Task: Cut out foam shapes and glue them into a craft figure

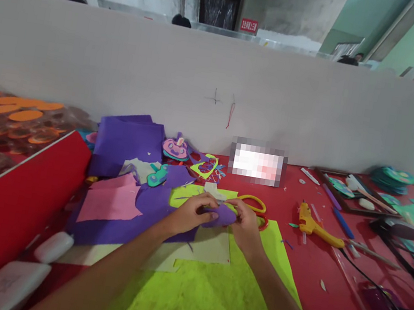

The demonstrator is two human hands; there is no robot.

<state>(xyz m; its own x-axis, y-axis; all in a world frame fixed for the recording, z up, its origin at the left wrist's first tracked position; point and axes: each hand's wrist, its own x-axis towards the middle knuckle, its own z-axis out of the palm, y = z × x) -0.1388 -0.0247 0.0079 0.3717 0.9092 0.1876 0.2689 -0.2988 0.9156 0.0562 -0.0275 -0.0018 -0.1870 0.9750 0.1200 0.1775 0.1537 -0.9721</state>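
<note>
Between my two hands is a small rounded piece of purple felt (225,216). My left hand (195,212) pinches its left side with thumb and fingers. At its right edge, my right hand (245,225) is closed on the same piece. Just behind my right hand lies a pair of scissors with a yellow handle loop (253,202), and a red handle loop (264,224) shows beside the fingers. Below my hands spreads a yellow-green felt sheet (208,296), with a beige piece (212,245) on top of it. The fingertips partly cover the purple piece.
Purple sheets (128,142), a pink sheet (111,200) and a teal cut-out (157,175) lie left. A yellow glue gun (317,227) with its cord rests right, near a dark tray (354,194). A red panel (19,198) and white containers (54,247) border the left side.
</note>
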